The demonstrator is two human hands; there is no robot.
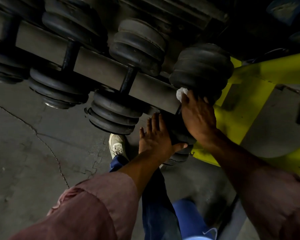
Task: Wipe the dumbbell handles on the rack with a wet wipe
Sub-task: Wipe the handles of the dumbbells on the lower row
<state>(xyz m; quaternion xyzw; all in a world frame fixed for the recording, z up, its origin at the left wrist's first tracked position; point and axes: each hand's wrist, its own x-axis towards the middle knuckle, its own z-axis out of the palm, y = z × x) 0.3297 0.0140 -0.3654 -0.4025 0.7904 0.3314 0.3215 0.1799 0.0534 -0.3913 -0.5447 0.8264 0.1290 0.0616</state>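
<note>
Several black dumbbells lie across a dark rack rail point(100, 66). The rightmost dumbbell point(202, 66) sits at the rail's end, its handle hidden under my right hand point(197, 116). That hand grips a white wet wipe point(181, 93) around the handle, just below the dumbbell's far weight. My left hand point(156, 137) lies flat with straight fingers on the same dumbbell's near weight point(180, 137), thumb underneath. The neighbouring dumbbell point(128, 80) shows its bare black handle.
A bright yellow-green rack frame point(246, 94) stands to the right of the dumbbells. Grey interlocking floor mats point(33, 135) stretch to the left. My shoe point(117, 144) and blue trouser legs are below the rack. More dumbbells point(59, 80) line the rail leftward.
</note>
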